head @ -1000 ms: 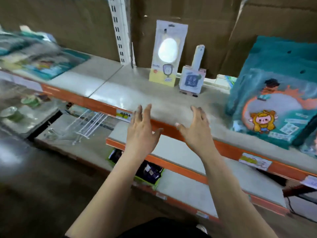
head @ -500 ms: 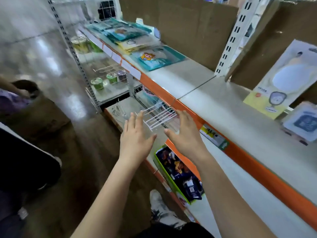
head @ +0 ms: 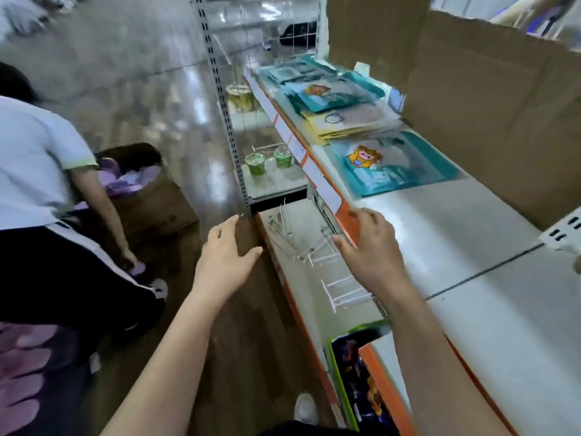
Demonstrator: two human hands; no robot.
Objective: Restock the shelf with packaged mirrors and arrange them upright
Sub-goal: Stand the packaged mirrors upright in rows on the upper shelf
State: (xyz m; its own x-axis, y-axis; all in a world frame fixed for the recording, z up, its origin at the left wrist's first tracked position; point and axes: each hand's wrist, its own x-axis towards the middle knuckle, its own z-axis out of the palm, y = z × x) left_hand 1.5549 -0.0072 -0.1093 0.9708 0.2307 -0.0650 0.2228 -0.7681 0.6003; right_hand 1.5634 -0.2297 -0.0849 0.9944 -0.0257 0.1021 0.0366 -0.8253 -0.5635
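1. Orange trim edges the front of the grey shelf. The white price tags on it are too blurred to read, and no print on any pack is legible.
2. Packaged mirrors cannot be made out in this view, and neither grip has one in it or near it.
3. Left hand: palm down over the brown floor, just beside the end of the lower shelf. The fingers are straight and the thumb is out, so the grip is slack and holds nothing.
4. Right hand: palm down above the wire hooks lying on the lower shelf, with its fingertips near the orange trim. The fingers are loosely spread, and this grip is also empty.
5. Both bare forearms reach forward from the bottom of the view, apart from each other.
6. Teal packs with a yellow cartoon figure lie flat further along the shelf, well beyond both hands. A stack of yellow packs lies behind them, and cardboard backing stands along the rear.
7. On the left, another person in a white shirt bends beside a cardboard box of purple goods. Two green cups stand on a low shelf beyond the hooks.
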